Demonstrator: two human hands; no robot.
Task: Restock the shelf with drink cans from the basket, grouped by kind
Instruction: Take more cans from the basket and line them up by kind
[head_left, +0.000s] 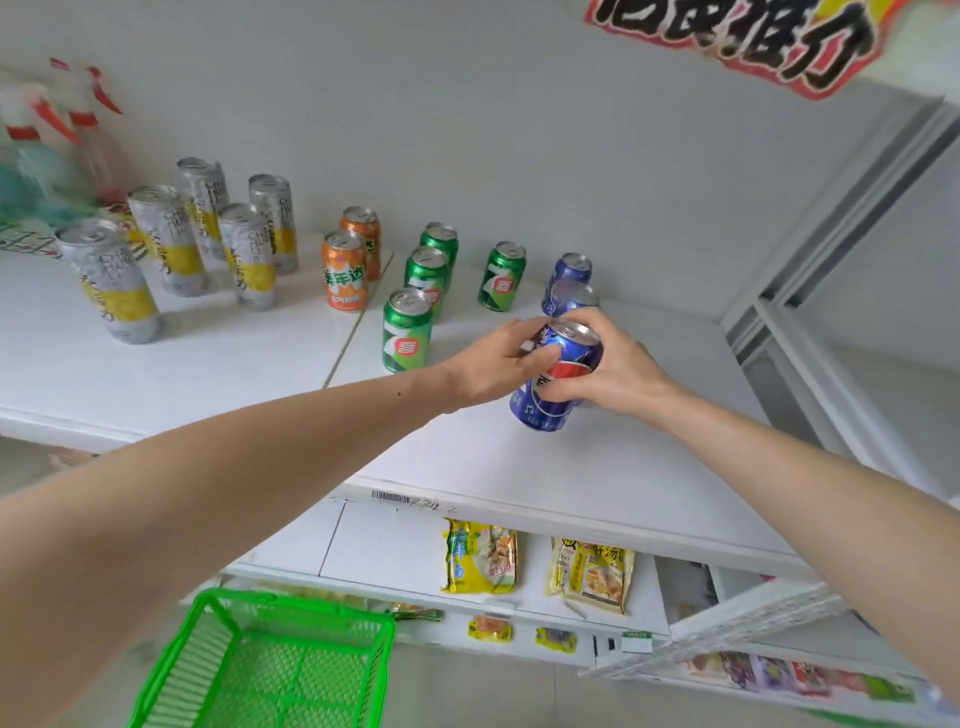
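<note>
While both hands, left hand (498, 364) and right hand (613, 364), grip one blue can (558, 384) on the shelf (597, 467): three blue, four green, two orange, five silver-yellow.

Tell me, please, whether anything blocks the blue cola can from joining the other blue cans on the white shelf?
Nothing visible does. Both hands, left hand and right hand, hold the blue cola can directly in front of the two standing blue cans.

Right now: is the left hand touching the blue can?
Touching. The head view shows the left hand with its fingers curled against the blue can, no gap; the right hand grips it too.
</note>
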